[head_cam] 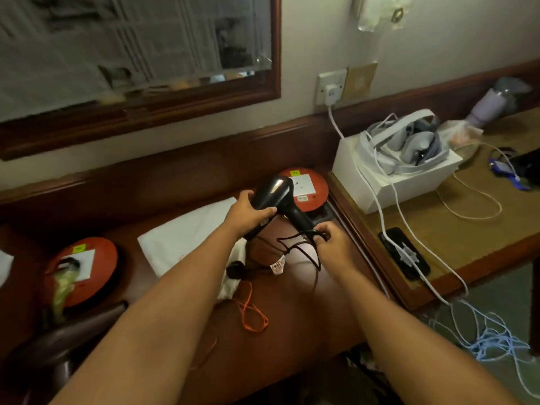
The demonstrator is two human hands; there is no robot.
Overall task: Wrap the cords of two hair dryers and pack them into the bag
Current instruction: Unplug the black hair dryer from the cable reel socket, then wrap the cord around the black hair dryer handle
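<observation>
A black hair dryer (277, 197) is held above the dark wooden desk (292, 302), its handle pointing down to the right. My left hand (248, 211) grips the dryer's body. My right hand (330, 238) pinches the black cord (295, 247) at the foot of the handle. The cord loops down to its black plug (236, 271), which lies on the desk beside a white warning tag (277, 266). A white cloth bag (190, 235) lies flat under my left arm, with an orange drawstring (251, 311) trailing from it. A second, lilac hair dryer (493, 103) lies far right.
Two red round discs (309, 185) (84, 270) sit on the desk. On the lower side table are a white box (394, 182) with a grey headset, a black phone (404, 252) and white cables. Blue cable is tangled on the floor (491, 343). A mirror (131, 48) hangs behind.
</observation>
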